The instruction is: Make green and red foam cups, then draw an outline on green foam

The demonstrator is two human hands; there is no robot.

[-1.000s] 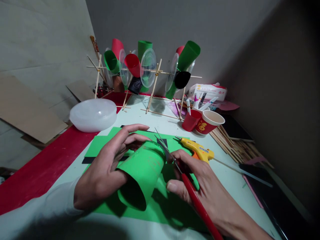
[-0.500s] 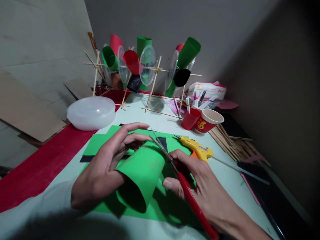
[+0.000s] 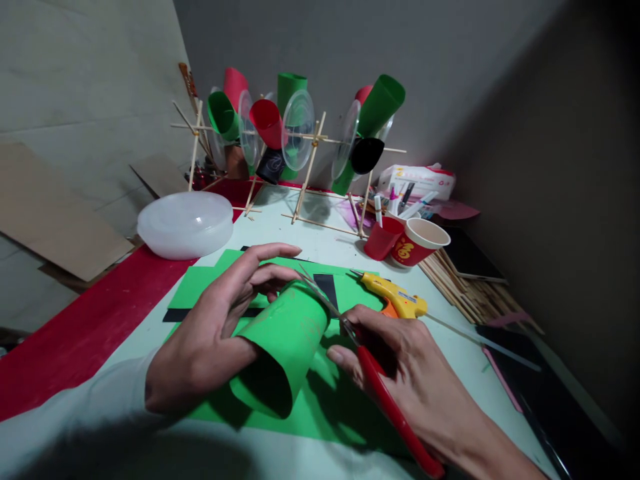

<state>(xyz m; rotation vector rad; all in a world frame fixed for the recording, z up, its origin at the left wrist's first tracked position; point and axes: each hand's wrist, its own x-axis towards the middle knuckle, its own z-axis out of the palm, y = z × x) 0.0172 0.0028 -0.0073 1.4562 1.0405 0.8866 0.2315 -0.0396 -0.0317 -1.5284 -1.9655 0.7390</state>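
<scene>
My left hand (image 3: 215, 327) grips a green paper tube (image 3: 285, 340) from its left side, with the thumb inside the near opening and the fingers by the far end. The tube lies tilted, its near opening toward me. In my right hand (image 3: 400, 367) is a pair of scissors (image 3: 383, 393) with red handles. Their blades lie along the tube's far rim and look closed together. Under both hands are flat green paper sheets (image 3: 200, 287) with strips of black paper (image 3: 325, 290) among them.
A yellow glue gun (image 3: 397, 297) lies right of the sheets. Behind it stand a red cup (image 3: 383, 239) and a paper cup (image 3: 419, 240). At the back is a stick frame (image 3: 310, 167) bearing plastic discs and coloured tubes. Stacked plastic lids (image 3: 185, 225) sit left; wooden sticks (image 3: 463, 287) lie right.
The scissor blades have come together at the tube's far rim; they stood slightly apart before. Both hands stay almost in place, and the whole view has shifted slightly.
</scene>
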